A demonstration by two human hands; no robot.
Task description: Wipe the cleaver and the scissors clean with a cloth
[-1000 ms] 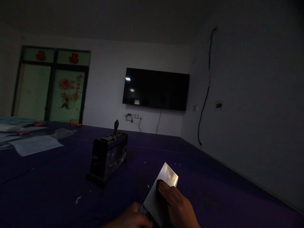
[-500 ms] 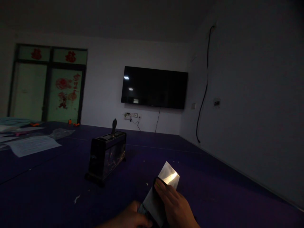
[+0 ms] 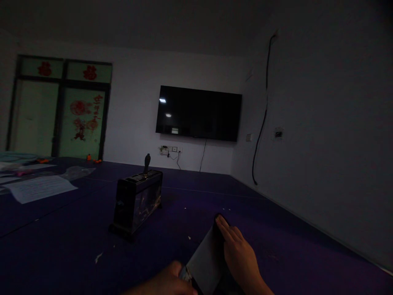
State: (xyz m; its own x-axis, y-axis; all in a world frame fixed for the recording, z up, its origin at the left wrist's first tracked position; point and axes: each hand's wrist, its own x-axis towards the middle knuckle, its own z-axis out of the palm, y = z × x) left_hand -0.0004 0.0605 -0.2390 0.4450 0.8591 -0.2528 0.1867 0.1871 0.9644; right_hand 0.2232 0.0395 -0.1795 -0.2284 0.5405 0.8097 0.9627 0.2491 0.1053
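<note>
A wide, flat metal blade, apparently a cleaver (image 3: 204, 259), slants up and to the right from the bottom of the view. My left hand (image 3: 168, 282) is closed at its lower end, where the handle is mostly hidden. Against the upper end of the blade, my right hand (image 3: 240, 250) presses a dark cloth or pad (image 3: 217, 231) with its fingers together. The dim light hides that dark thing's exact kind. To the left stands a black knife block (image 3: 138, 203) with one dark handle (image 3: 147, 164) sticking up from its top.
Papers (image 3: 43, 188) and clear plastic wrap (image 3: 78, 172) lie on the dark purple tabletop (image 3: 172, 229) at left. Small white scraps (image 3: 98, 257) are scattered about. A television (image 3: 199, 114) hangs on the far wall; a cable (image 3: 260, 143) dangles at right.
My right hand has slid up along the blade with the dark cloth, now covering the upper end that shone before. My left hand keeps its hold near the bottom.
</note>
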